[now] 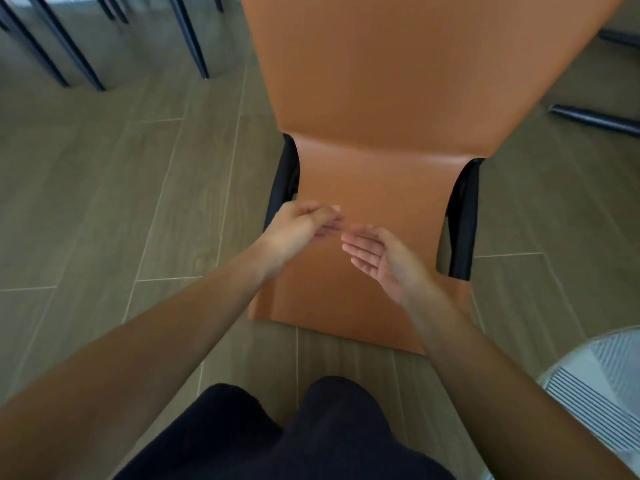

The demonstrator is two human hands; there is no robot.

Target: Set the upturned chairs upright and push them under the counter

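1. The brown chair [398, 81] is in the middle and top of the frame, on the wood floor [121, 202], right in front of the person's dark legs [311, 438]. Its low edge is near the floor and its big flat part rises toward the top. It looks tipped over, but I cannot tell just how it lies.
2. The left hand [301, 226] is over the thin middle part of the chair. Its fingers are bent in and it holds nothing that I can see.
3. The right hand [381, 258] is just beside it, spread flat with the palm showing. It holds nothing. I cannot tell if either hand touches the chair.
4. I think the chair is stiff and a bit heavy. Its brown skin looks smooth, so flat hands may slip on it.
5. The best spots to grab look like the two side edges of the thin part, or the black bars [462, 216] there. Use both hands, one on each side.
6. Counting: one brown chair, two black bars on it, and two hands.
7. About six thin black legs [192, 36] are in the upper left of the frame, two more black legs [595, 119] at the right edge, and one white striped thing [595, 382] in the lower right.
8. No counter shows here.
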